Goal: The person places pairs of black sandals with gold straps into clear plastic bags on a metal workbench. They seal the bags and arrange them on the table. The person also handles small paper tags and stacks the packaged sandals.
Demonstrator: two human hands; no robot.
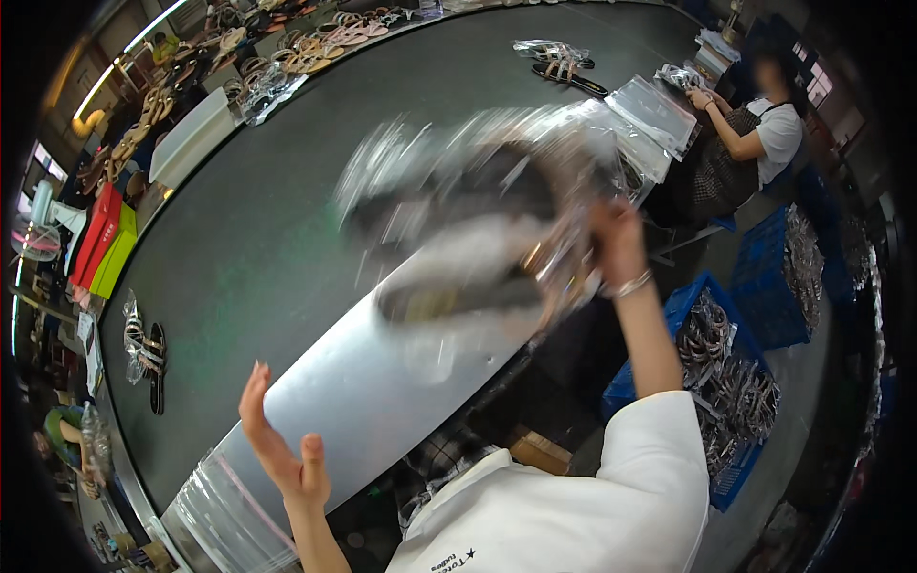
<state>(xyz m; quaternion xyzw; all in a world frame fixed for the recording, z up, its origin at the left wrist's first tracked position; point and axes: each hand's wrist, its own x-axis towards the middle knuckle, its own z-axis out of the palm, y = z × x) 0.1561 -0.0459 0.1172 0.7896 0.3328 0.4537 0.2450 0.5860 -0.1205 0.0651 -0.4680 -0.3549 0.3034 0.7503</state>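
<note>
Raised over the work surface, my right hand (621, 239) is closed around the strap end of a pair of sandals (458, 298). They have dark soles and shiny metallic straps, and are smeared by motion. Clear plastic wrap (392, 158) streaks around the farther one; how it encloses the sandal is too blurred to tell. My left hand (287, 449) is held up with thumb and fingers apart, nothing in it. Below both hands lies a smooth silvery metal plate (373, 382). A stack of clear plastic bags (224, 516) rests on its near left end, beside my left forearm.
A dark green conveyor belt (239, 229) curves past, carrying sandals (153, 363) at left and more sandals (565, 74) at the far side. Blue crates (690, 291) of wrapped sandals stand at right. A co-worker (735, 143) sits beyond, near flat clear bags (654, 115). Shoe boxes (100, 244) stand far left.
</note>
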